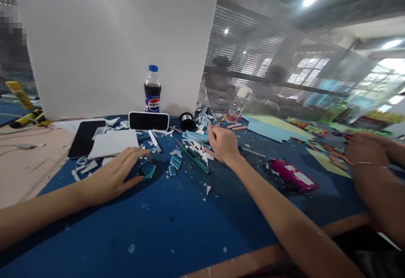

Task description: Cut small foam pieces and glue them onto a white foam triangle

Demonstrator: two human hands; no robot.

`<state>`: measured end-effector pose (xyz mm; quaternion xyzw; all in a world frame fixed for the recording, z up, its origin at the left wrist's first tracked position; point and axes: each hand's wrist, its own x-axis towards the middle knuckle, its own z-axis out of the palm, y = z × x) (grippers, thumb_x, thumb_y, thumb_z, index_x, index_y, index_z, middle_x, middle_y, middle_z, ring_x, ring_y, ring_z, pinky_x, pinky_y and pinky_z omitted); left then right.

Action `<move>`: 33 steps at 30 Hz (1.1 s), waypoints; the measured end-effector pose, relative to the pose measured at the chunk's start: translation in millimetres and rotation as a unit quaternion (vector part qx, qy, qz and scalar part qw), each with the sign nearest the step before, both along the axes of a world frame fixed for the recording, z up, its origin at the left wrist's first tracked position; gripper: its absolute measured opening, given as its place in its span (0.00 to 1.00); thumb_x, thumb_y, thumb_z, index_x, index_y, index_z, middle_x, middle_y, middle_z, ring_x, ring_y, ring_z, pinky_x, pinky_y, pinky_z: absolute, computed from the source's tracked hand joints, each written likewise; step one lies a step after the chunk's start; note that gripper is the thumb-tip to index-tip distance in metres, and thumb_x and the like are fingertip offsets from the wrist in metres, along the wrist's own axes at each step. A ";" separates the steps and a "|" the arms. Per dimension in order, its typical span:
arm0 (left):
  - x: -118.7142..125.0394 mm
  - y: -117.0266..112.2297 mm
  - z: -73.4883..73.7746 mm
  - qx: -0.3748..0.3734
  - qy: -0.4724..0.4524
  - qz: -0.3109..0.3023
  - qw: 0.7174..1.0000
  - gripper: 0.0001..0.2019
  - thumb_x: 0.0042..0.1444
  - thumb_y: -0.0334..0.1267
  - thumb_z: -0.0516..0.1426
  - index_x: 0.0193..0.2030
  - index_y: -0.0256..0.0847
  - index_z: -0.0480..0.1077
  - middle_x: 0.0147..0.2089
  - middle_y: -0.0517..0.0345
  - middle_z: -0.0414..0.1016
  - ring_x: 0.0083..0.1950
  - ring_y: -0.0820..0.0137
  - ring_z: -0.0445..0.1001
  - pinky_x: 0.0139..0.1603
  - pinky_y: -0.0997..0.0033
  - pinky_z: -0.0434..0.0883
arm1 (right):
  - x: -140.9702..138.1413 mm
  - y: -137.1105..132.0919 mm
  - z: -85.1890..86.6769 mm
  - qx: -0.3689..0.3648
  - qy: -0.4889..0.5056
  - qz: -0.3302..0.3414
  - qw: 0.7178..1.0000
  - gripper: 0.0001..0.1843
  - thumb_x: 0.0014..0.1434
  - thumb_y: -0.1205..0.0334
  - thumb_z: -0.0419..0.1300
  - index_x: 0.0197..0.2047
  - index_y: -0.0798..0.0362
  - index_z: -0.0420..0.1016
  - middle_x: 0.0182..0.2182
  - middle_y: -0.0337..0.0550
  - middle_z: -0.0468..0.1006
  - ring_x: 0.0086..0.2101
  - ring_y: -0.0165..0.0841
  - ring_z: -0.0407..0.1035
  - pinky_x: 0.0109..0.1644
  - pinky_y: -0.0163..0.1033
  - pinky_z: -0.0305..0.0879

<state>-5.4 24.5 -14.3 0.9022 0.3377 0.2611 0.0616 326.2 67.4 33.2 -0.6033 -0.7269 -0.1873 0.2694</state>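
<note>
in the lower left of the frame the left hand (118, 172) rests palm down, fingers long and parted from the thumb, the thumb's tip at a small curved teal piece (149, 171) on the matte blue surface (164, 227); it is not closed. just right of centre, the right hand (224, 143) has its fingers bent inward by thin, jagged white scraps (198, 146); i cannot tell whether it grips anything. between the hands lie two small teal blocks (176, 162) with a grid-like texture and a slim, green-edged strip (196, 160). a flat white slab (114, 144) sits beside the left fingers. in the upper middle a clear bottle (153, 88) of dark drink, smooth blue cap on top, stands behind a glossy, white-rimmed phone (148, 121).
</note>
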 end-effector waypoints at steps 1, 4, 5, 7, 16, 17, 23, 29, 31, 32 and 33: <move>-0.1 0.6 0.4 -0.016 0.007 -0.016 1.000 0.23 0.63 0.47 0.50 0.63 0.44 0.55 0.57 0.47 0.66 0.56 0.58 0.69 0.54 0.56 0.70 | 3.1 0.1 -0.2 0.004 -0.004 -0.007 1.000 0.23 0.64 0.57 0.43 0.18 0.51 0.61 0.17 0.44 0.66 0.21 0.32 0.60 0.27 0.37 0.48; -0.8 2.9 1.2 -0.060 0.013 -0.044 0.997 0.24 0.63 0.45 0.51 0.63 0.47 0.53 0.54 0.50 0.68 0.53 0.60 0.70 0.53 0.57 0.70 | 10.2 1.2 -1.4 0.020 -0.012 -0.024 0.999 0.26 0.64 0.56 0.42 0.16 0.51 0.59 0.14 0.44 0.64 0.18 0.31 0.58 0.25 0.36 0.43; -1.1 3.4 1.1 -0.065 0.010 -0.048 0.997 0.23 0.63 0.45 0.51 0.63 0.47 0.53 0.52 0.50 0.68 0.52 0.61 0.70 0.53 0.57 0.70 | 11.4 1.7 -1.8 0.024 -0.016 -0.023 0.999 0.26 0.64 0.57 0.42 0.16 0.52 0.59 0.14 0.45 0.65 0.18 0.31 0.58 0.25 0.36 0.43; -1.8 4.1 0.5 -0.064 0.002 -0.053 0.997 0.22 0.63 0.43 0.51 0.62 0.46 0.54 0.50 0.50 0.69 0.51 0.62 0.71 0.52 0.57 0.70 | 11.4 2.3 -3.1 0.025 -0.031 -0.003 0.999 0.25 0.63 0.58 0.43 0.15 0.52 0.60 0.15 0.45 0.67 0.19 0.31 0.59 0.26 0.36 0.44; -2.0 3.1 0.7 -0.078 -0.001 -0.040 0.996 0.20 0.63 0.45 0.52 0.59 0.43 0.57 0.51 0.49 0.68 0.51 0.61 0.71 0.51 0.57 0.71 | -2.5 4.1 -22.6 0.036 -0.068 0.075 0.994 0.24 0.59 0.60 0.46 0.14 0.54 0.64 0.15 0.46 0.70 0.20 0.30 0.62 0.25 0.35 0.47; -1.9 3.1 0.4 -0.076 -0.002 -0.037 0.996 0.19 0.63 0.45 0.51 0.59 0.43 0.57 0.52 0.49 0.68 0.51 0.61 0.71 0.51 0.57 0.71 | -1.7 5.0 -23.8 0.046 -0.064 0.071 0.994 0.23 0.59 0.61 0.46 0.14 0.54 0.64 0.15 0.46 0.70 0.20 0.30 0.62 0.25 0.35 0.47; -1.6 4.3 -0.3 -0.061 -0.008 -0.025 0.998 0.18 0.63 0.42 0.52 0.58 0.42 0.57 0.51 0.49 0.68 0.51 0.61 0.70 0.53 0.56 0.70 | 2.8 7.2 -24.1 0.086 -0.051 0.083 0.991 0.21 0.59 0.62 0.46 0.16 0.53 0.63 0.16 0.45 0.69 0.22 0.32 0.62 0.27 0.36 0.50; -0.1 5.2 5.7 -0.064 0.008 -0.030 0.997 0.20 0.60 0.37 0.56 0.56 0.39 0.56 0.48 0.49 0.68 0.51 0.61 0.69 0.51 0.56 0.70 | -12.0 1.3 -19.5 0.080 -0.043 0.146 0.985 0.18 0.61 0.62 0.47 0.21 0.52 0.66 0.21 0.46 0.71 0.27 0.35 0.65 0.33 0.38 0.57; 0.3 5.3 7.3 -0.074 0.011 -0.028 0.997 0.20 0.59 0.36 0.57 0.56 0.38 0.56 0.48 0.49 0.68 0.51 0.61 0.69 0.51 0.56 0.70 | -20.0 -1.0 -18.2 0.070 -0.034 0.164 0.983 0.15 0.62 0.62 0.47 0.26 0.53 0.68 0.24 0.48 0.73 0.30 0.37 0.66 0.36 0.39 0.59; 0.5 5.4 7.8 -0.077 0.011 -0.029 0.997 0.20 0.59 0.35 0.57 0.56 0.38 0.56 0.48 0.49 0.68 0.51 0.61 0.69 0.51 0.57 0.70 | -24.1 -2.0 -18.0 0.064 -0.030 0.172 0.983 0.14 0.62 0.62 0.47 0.28 0.53 0.69 0.26 0.49 0.74 0.32 0.38 0.66 0.37 0.40 0.60; 0.5 5.6 8.0 -0.079 0.010 -0.030 0.996 0.20 0.59 0.35 0.57 0.56 0.38 0.56 0.48 0.49 0.68 0.51 0.61 0.69 0.51 0.57 0.70 | -28.2 -2.9 -17.9 0.057 -0.027 0.180 0.982 0.13 0.62 0.62 0.48 0.30 0.54 0.69 0.28 0.49 0.74 0.33 0.39 0.66 0.39 0.41 0.61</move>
